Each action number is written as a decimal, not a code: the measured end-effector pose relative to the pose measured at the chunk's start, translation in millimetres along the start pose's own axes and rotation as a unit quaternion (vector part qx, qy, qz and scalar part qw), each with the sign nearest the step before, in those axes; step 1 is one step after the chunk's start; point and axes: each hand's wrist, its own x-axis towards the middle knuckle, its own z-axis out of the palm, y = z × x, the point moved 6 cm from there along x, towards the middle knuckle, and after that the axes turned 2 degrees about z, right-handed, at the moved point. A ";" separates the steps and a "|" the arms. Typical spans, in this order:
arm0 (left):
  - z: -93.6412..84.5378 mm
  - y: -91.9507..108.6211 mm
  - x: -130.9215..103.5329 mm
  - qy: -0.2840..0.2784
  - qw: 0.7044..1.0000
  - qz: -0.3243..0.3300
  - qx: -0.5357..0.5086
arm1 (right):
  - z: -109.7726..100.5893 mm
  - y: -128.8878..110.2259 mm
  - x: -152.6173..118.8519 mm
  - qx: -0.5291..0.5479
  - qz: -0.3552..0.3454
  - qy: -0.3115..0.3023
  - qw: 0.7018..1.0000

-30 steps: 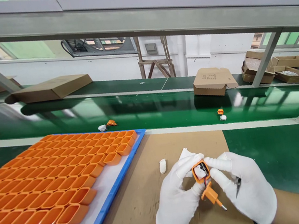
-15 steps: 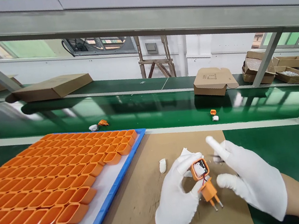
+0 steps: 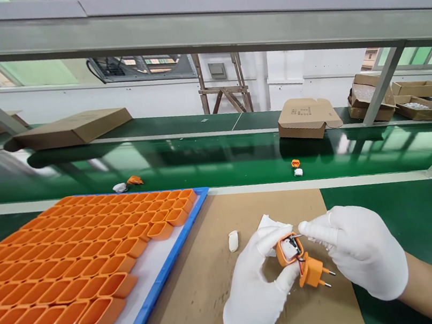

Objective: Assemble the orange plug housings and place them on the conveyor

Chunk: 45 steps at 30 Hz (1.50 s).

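Left hand, white-gloved, lower centre of frame: grip closed on the orange housing, fingers at its upper edge and thumb below. Housing sits right of lower centre, open side facing the camera, a white block and dark parts inside.

Orange plug piece hangs just beside the housing, below and to the right, joined by thin wires; its two metal pins point right.

Right hand, also gloved, lower right: grip closed on a thin metal tool, tip at the housing's upper right edge. Most of the tool is hidden by the fingers.

Beneath both hands: brown cardboard sheet on the green counter. A small white piece lies on the sheet, left of the left hand; white material shows behind that hand.

Lower left: blue-edged tray with rows of orange shells. Beyond, a glossy green strip carries small orange and white parts. Cardboard box, upper right.
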 end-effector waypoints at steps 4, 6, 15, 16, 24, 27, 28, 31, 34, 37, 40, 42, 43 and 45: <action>1.0 -0.8 -0.9 -0.006 1.000 0.010 0.003 | 1.6 -3.7 0.1 -0.038 -0.022 -0.004 0.999; 1.9 -0.7 -1.7 -0.008 1.000 0.020 -0.009 | 4.3 -3.4 0.9 -0.048 -0.007 -0.030 0.998; 4.8 7.8 0.2 -0.030 0.997 0.069 0.012 | 6.2 -9.8 5.7 -0.035 -0.028 -0.126 0.991; 4.6 9.5 0.9 -0.032 0.996 0.078 0.028 | 5.2 -10.0 5.8 -0.042 -0.030 -0.131 0.990; 2.1 11.1 1.4 -0.026 0.994 0.085 0.066 | -6.6 -8.1 4.8 -0.059 -0.011 -0.062 0.996; 2.0 10.2 0.2 -0.026 0.994 0.081 0.064 | -6.0 -9.0 3.9 -0.060 -0.010 -0.052 0.997; 2.5 10.1 -0.2 -0.029 0.994 0.082 0.064 | -6.4 -9.8 4.1 -0.055 -0.011 -0.046 0.997; 4.5 8.5 -1.3 -0.041 0.994 0.077 0.059 | -5.6 -11.9 5.0 -0.041 -0.019 -0.048 0.998; 5.6 7.2 -1.5 -0.048 0.995 0.069 0.046 | -0.8 -12.2 4.8 -0.037 -0.024 -0.090 0.995; 4.3 8.3 -0.8 -0.043 0.995 0.074 0.055 | -3.3 -10.1 4.4 -0.041 -0.013 -0.071 0.997; 3.0 9.2 -0.2 -0.037 0.994 0.075 0.064 | -6.4 -8.5 3.9 -0.046 -0.004 -0.046 0.998; 3.7 8.8 -0.4 -0.040 0.995 0.072 0.064 | -6.7 -9.3 3.8 -0.038 -0.011 -0.044 0.998; 4.1 8.6 -0.6 -0.041 0.995 0.072 0.062 | -6.8 -9.9 4.0 -0.035 -0.014 -0.043 0.998; 4.9 8.4 -1.1 -0.042 0.995 0.073 0.058 | -7.1 -10.9 4.5 -0.034 -0.018 -0.039 0.998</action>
